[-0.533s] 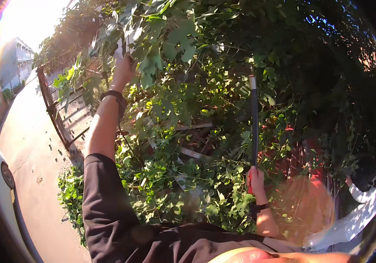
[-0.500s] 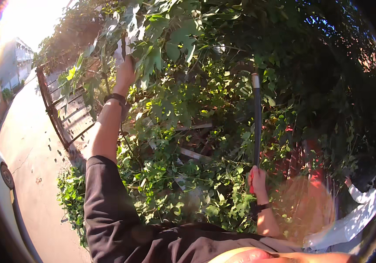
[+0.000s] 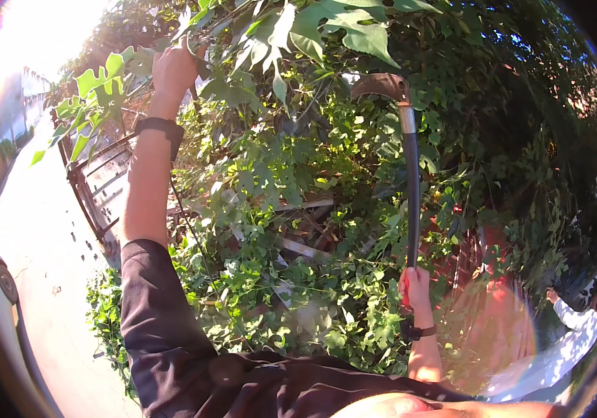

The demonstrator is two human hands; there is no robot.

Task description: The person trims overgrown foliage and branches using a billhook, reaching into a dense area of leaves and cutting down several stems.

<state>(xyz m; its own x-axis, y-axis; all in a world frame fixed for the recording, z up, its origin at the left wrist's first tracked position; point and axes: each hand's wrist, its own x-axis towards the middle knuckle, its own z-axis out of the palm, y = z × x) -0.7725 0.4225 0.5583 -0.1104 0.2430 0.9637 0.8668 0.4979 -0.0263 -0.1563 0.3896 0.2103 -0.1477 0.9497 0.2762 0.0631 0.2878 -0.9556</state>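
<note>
My left hand (image 3: pixel 174 70) is raised at the upper left, its fingers closed round a leafy branch (image 3: pixel 343 29) with broad, lobed green leaves. Leaves partly cover the grip. My right hand (image 3: pixel 415 285) is wrapped round the lower end of a long-handled sickle (image 3: pixel 413 188) on the right. A bit of red shows at that grip, below the dark shaft and a silvery collar. The curved, rusty-brown blade (image 3: pixel 380 86) points left at the top, against the foliage and just below the big leaves.
Dense vines (image 3: pixel 291 167) fill the middle, with pale boards (image 3: pixel 302 247) among them. A rusty metal frame (image 3: pixel 82 191) stands on the left beside a paved lane (image 3: pixel 41 244). A white car (image 3: pixel 2 285) is at the left edge. Another person in white (image 3: pixel 556 348) is at lower right.
My left hand has moved up and left with the branch, whose big leaves now look larger at the top. The sickle blade, hidden among leaves before, now shows plainly. My right hand has barely shifted.
</note>
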